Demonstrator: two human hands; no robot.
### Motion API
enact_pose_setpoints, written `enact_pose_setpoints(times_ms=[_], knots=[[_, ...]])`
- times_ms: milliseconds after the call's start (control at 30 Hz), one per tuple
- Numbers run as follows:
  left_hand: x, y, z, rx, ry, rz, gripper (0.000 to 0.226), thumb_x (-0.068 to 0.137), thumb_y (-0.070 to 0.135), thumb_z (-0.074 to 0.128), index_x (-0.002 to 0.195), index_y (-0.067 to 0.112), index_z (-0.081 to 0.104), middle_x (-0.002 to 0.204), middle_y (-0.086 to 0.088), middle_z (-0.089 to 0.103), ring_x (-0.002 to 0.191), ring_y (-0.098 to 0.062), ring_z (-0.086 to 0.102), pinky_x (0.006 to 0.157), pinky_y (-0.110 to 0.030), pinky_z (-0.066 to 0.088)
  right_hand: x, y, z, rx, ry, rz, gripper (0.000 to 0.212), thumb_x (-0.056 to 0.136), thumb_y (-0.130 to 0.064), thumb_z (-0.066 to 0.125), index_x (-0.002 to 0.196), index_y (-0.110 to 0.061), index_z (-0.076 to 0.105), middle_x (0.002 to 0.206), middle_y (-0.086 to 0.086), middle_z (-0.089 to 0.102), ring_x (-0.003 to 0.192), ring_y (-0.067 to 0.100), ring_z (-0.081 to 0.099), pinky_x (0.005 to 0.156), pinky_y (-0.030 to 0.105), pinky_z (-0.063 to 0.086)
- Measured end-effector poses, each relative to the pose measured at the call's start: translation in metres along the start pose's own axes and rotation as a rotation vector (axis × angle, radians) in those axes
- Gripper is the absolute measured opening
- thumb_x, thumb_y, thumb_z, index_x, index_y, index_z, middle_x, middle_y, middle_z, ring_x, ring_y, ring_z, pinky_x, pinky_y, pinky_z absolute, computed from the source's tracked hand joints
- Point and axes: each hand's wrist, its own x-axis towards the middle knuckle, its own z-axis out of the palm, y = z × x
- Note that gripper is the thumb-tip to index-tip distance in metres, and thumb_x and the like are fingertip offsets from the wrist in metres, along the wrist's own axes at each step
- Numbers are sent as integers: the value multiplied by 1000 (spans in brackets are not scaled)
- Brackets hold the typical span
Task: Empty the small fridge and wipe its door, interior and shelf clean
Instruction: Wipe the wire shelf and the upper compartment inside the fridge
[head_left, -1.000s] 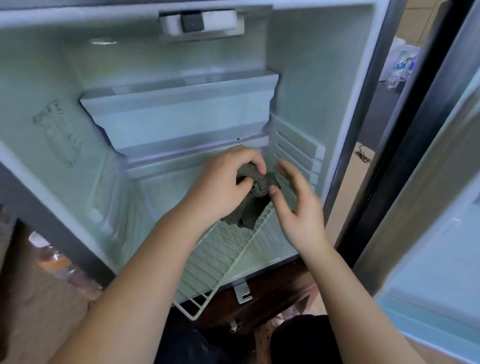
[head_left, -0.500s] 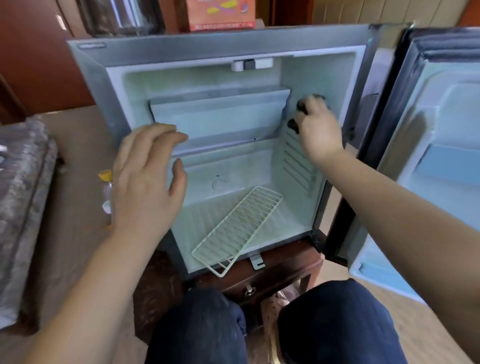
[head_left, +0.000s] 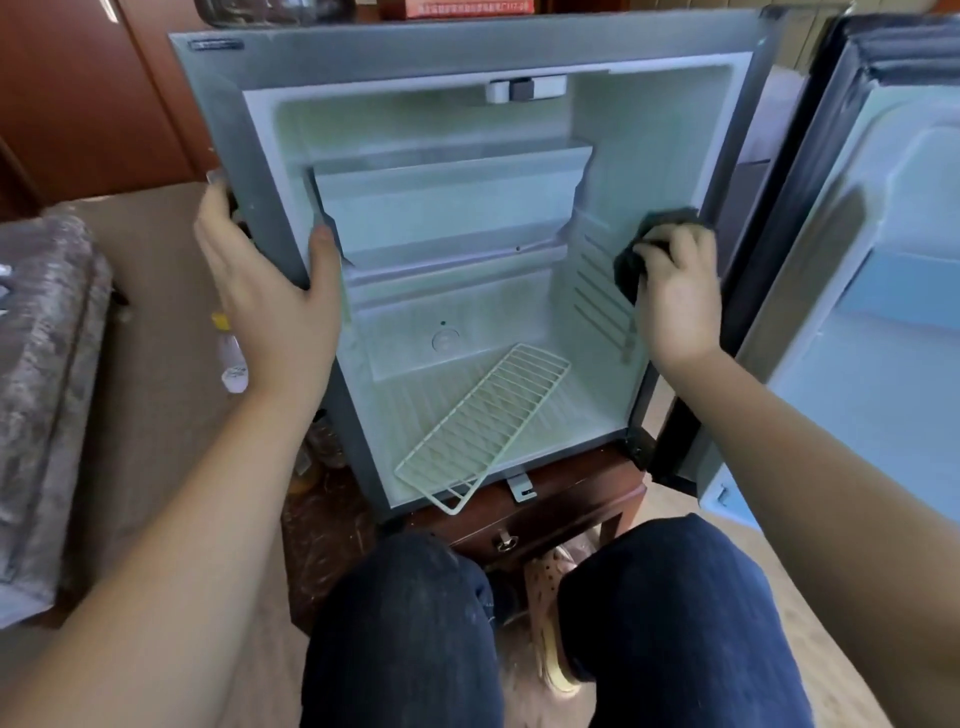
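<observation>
The small grey fridge stands open in front of me with nothing stored inside. Its white wire shelf lies loose and slanted on the fridge floor, one corner poking out over the front edge. My right hand grips a dark cloth and presses it against the ribbed right inner wall. My left hand grips the fridge's left front edge, thumb inside, fingers round the outside. The open door hangs to the right, its white inner side facing me.
The fridge sits on a dark wooden stand with a drawer. A small bottle with a yellow cap stands on the floor to the left, beside a grey patterned cushion. My knees are in front of the stand.
My right hand took the cloth from over the shelf to the right inner wall, then slid lower on it. My left hand let go of the cloth and took hold of the fridge's left edge.
</observation>
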Motion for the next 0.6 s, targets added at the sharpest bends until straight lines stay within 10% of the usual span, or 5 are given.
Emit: enact_pose_setpoints(times_ms=[133,333,600], knots=[[3,-12,10,13,124,79,55,91,21,60,132,-10,40,123,-10,46,111,-12,43,98,-13,31,25,-10,-16,155,237,246,31,86,6,50,116,3,57,122,22,50,111,26,40,92,16,28],[2,-21,15,34,153,143,51,92,20,60,130,-11,43,121,-20,49,114,-18,45,100,-24,37,-39,-15,39,42,196,459,32,74,15,49,102,0,53,115,20,48,105,30,45,90,35,40],[2,-25,14,26,131,131,52,94,25,59,129,-10,43,119,-18,50,113,-20,46,99,-28,39,-104,-16,58,113,-247,505,19,81,5,59,100,0,62,114,18,52,112,34,45,94,34,41]])
